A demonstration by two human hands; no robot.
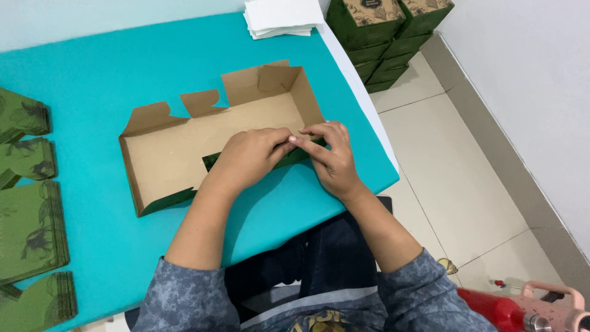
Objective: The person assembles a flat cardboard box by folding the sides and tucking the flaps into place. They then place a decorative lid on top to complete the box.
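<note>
A partly folded cardboard box [178, 147], brown inside and dark green outside, lies open on the teal table [123, 74]. Its far flaps stand up and its right end wall is raised. My left hand [246, 157] and my right hand [332, 157] meet at the box's near wall, close to the right corner. Both pinch that near flap, with fingertips touching each other. The hands hide the part of the flap beneath them.
Stacks of flat green box blanks [27, 227] lie along the table's left edge. A pile of white sheets [279, 17] rests at the far edge. Finished green boxes [384, 31] are stacked on the tiled floor at right. A red bottle [504, 310] is at bottom right.
</note>
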